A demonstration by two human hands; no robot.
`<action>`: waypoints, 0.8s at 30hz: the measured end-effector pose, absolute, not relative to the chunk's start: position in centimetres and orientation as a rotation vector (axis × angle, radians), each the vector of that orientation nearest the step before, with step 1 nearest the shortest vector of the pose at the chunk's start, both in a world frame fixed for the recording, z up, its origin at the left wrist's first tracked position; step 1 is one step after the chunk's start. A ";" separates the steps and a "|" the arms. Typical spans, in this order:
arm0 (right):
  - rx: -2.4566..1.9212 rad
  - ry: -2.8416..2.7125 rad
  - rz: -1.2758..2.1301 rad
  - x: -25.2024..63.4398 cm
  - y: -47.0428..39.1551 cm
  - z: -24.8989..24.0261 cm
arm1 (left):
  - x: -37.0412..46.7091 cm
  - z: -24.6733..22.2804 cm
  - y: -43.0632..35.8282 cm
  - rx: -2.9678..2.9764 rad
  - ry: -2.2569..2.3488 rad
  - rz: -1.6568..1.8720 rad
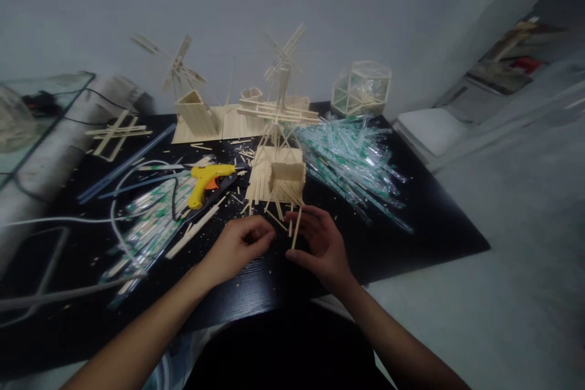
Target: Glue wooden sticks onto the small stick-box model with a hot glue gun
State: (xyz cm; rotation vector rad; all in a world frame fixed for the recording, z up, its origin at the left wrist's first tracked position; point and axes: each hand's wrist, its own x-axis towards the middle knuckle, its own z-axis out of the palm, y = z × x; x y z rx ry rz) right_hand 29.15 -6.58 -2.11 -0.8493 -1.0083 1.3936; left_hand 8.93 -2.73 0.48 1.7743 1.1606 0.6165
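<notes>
One stick [297, 228] in the right hand [325, 247], thumb-to-finger; one curled left hand [238, 242], hold unclear.

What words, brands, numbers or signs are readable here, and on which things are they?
No text can be read anywhere.
Clear wrappers on the right: green markings, too small and blurred to read.
Wrapped sticks on the left: green markings, likewise unreadable.
Yellow glue gun: no legible lettering.
</notes>
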 end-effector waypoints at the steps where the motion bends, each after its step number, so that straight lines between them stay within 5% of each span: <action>1: -0.843 -1.025 1.391 29.2 -6.6 -2.1 | 8.9 0.4 -2.7 1.770 1.165 0.632; 24: -0.766 -1.109 1.370 29.1 -6.9 -2.5 | 8.8 -0.8 -2.6 1.523 1.098 0.737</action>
